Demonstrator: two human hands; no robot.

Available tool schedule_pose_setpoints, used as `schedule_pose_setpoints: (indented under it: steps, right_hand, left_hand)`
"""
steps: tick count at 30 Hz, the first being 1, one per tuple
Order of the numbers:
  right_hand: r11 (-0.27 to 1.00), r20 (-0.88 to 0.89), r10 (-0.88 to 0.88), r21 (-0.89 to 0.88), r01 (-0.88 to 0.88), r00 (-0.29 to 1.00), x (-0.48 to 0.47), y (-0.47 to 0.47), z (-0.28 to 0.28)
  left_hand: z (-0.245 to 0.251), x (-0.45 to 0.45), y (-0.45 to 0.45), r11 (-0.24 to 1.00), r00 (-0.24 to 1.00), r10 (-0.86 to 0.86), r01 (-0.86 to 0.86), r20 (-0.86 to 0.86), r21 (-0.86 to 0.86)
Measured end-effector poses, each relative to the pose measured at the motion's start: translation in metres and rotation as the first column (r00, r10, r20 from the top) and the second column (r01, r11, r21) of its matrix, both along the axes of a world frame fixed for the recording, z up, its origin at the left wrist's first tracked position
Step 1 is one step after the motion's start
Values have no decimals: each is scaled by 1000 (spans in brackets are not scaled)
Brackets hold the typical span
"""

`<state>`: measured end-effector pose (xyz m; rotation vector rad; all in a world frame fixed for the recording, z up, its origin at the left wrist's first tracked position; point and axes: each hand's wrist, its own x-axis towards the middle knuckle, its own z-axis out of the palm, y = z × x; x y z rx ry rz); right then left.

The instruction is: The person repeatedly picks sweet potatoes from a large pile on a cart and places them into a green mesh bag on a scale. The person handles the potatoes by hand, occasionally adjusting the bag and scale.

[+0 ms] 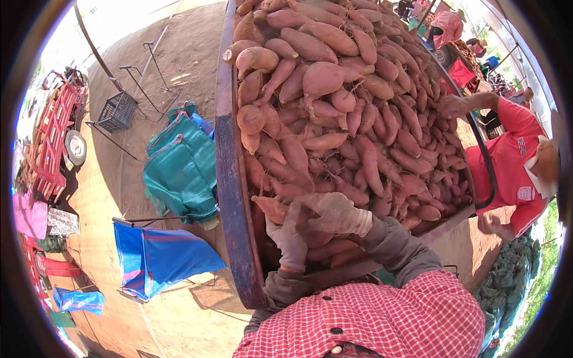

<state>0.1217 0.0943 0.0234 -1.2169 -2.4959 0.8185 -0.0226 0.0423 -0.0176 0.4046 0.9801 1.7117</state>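
Both of my hands wear pale, soiled work gloves and meet over the near left corner of a truck bed heaped with sweet potatoes [322, 80]. My left hand [288, 244] is closed around a reddish sweet potato [270, 209], whose pointed end sticks out to the left. Against the other side of it, my right hand [335, 214] has its fingers bent in close to my left thumb. The right fingertips are partly hidden, so their hold is unclear. More sweet potatoes [333, 248] lie just beneath my wrists.
A blue-painted metal side wall [237, 201] borders the bed on the left. Beyond it are folded green mesh sacks [183, 165], a blue sack on a frame [165, 257] and a black plastic crate [117, 112]. Across the heap, a person in red [506, 156] reaches over the rail [485, 165].
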Motion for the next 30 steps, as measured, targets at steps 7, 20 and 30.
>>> schedule_pose_setpoints:
  steps: [7, 20, 30]
  right_hand:
    - [834, -233, -3, -537, -126, 972, 53, -13, -71]
    - [977, 421, -84, 212, -8, 903, 32, 76, 34]
    - [850, 80, -456, -255, 461, 886, 8, 52, -3]
  left_hand:
    - [18, -5, -3, 934, 948, -279, 231, 154, 272]
    - [18, -21, -6, 962, 866, -254, 272, 431, 21]
    - [-2, -20, -1, 969, 870, -244, 203, 428, 139]
